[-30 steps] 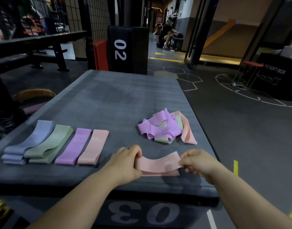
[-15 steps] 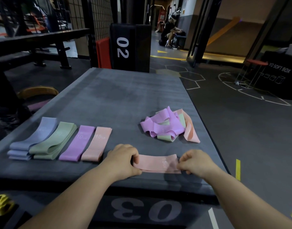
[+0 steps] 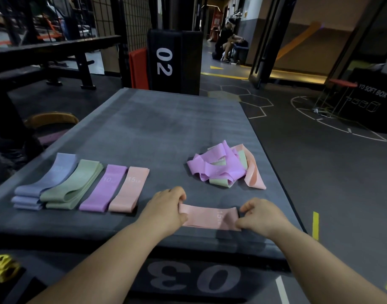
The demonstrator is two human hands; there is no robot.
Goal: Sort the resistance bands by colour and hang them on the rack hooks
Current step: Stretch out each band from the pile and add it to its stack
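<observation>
Along the front left of the padded box [image 3: 166, 128] runs a tidy row: a stack of blue-lilac bands [image 3: 45, 181], a stack of green bands [image 3: 76, 185], one purple band [image 3: 104, 188] and one sorted pink band [image 3: 130, 189], side by side and touching.

Just right of that row, the left hand [image 3: 166, 207] has fingers and thumb curled round the left end of a second pink band [image 3: 210, 217]. This band lies flat near the front edge. The right hand [image 3: 261, 216] pinches the other end the same way, so the band is drawn straight between the two.

The step looks like smoothing this band before it joins its colour. To do it well, I'd keep both layers lined up and free of twist. Then I'd carry it left and lay it squarely on the sorted pink band, printed side up like its mate, without nudging the purple one beside it.

Further right, towards the right edge, the unsorted heap [image 3: 223, 167] of purple, green and pink bands waits, tangled. I can't pick out any rack hooks from here.
</observation>
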